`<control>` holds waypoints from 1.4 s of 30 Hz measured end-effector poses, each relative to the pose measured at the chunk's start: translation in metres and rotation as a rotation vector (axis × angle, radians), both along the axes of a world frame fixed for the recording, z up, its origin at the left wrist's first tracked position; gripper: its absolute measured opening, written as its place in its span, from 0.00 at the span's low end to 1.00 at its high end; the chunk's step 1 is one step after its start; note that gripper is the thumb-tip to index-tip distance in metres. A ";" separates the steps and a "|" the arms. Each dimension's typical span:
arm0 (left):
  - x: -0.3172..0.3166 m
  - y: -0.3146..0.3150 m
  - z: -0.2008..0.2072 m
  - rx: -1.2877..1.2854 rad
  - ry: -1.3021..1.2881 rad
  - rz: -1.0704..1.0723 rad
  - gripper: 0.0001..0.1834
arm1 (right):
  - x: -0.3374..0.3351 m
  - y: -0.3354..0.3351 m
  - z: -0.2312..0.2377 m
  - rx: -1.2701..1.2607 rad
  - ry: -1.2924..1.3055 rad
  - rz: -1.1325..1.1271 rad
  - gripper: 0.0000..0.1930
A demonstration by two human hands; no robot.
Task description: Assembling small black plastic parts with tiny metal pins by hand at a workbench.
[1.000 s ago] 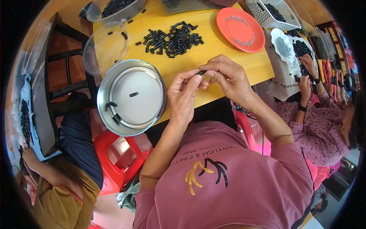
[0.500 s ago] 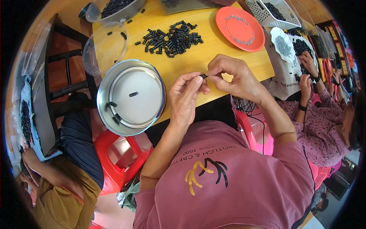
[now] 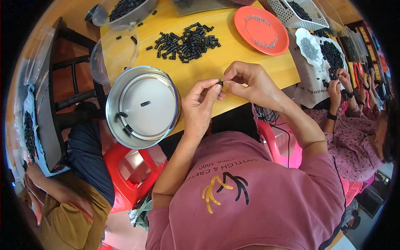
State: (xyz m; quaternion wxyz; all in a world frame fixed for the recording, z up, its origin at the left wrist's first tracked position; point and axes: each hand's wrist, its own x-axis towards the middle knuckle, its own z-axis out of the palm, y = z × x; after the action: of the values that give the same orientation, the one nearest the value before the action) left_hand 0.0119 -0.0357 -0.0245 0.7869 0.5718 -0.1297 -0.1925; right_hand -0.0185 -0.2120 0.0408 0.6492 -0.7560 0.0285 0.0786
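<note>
Between the fingertips of my two hands is a small black cylindrical piece (image 3: 220,83), mostly covered by the fingers. My left hand (image 3: 201,100) is closed on it, thumb against forefinger. From the other side my right hand (image 3: 251,83) pinches at the same piece; anything finer in those fingertips is too small to make out. Beyond the hands a pile of black cylindrical pieces (image 3: 187,43) lies on the yellow table (image 3: 246,89). Left of my left hand stands a round metal tin (image 3: 158,109) with a few black pieces inside.
An orange-red plate (image 3: 239,25) with small thin metallic bits sits at the far right. A clear plastic lid (image 3: 104,62) lies behind the tin. Far left is a tub (image 3: 143,12) of black pieces, far right a white basket (image 3: 314,23). Co-workers sit on both sides.
The fingertips of both hands have shifted slightly left, with the black piece turned a little between them. At right, a co-worker's hands have moved nearer to each other.
</note>
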 end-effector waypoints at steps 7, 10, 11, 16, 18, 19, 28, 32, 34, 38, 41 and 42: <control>0.004 0.004 0.009 0.116 -0.078 -0.042 0.10 | 0.005 -0.015 -0.002 -0.003 0.121 0.078 0.03; 0.004 0.002 0.015 0.239 -0.220 -0.042 0.09 | 0.005 -0.016 0.001 -0.011 0.109 0.106 0.03; 0.004 0.002 0.016 0.243 -0.274 -0.019 0.08 | 0.005 -0.016 0.000 -0.011 0.109 0.106 0.03; 0.002 0.000 0.016 0.327 -0.483 0.057 0.07 | 0.008 -0.017 -0.004 0.111 0.167 0.069 0.03; 0.001 -0.002 0.014 0.384 -0.673 0.137 0.07 | 0.009 -0.018 -0.004 0.147 0.189 0.060 0.03; 0.001 -0.003 0.014 0.385 -0.673 0.136 0.07 | 0.010 -0.019 -0.004 0.184 0.212 0.053 0.04; 0.000 -0.001 0.008 0.293 -0.320 0.023 0.10 | 0.010 -0.019 -0.009 0.202 0.217 0.051 0.04; 0.006 0.004 0.010 0.216 -0.065 -0.087 0.10 | 0.008 -0.022 -0.013 0.151 0.121 0.093 0.05; 0.010 0.005 0.010 0.241 0.016 -0.174 0.08 | 0.007 -0.022 -0.016 0.059 0.079 0.132 0.04; 0.009 0.006 0.013 0.296 -0.050 -0.173 0.09 | 0.009 -0.021 -0.015 0.112 0.125 0.114 0.05; 0.004 0.003 0.012 0.382 -0.288 -0.064 0.08 | 0.011 -0.022 -0.014 0.187 0.241 0.088 0.05; 0.004 0.002 0.014 0.404 -0.379 -0.027 0.08 | 0.011 -0.022 -0.016 0.224 0.265 0.063 0.06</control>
State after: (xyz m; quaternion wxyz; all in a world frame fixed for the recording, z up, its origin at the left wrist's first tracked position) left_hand 0.0161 -0.0335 -0.0101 0.6159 0.7411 -0.2413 -0.1146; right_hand -0.0078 -0.2339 0.0246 0.7172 -0.6624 0.0811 0.2005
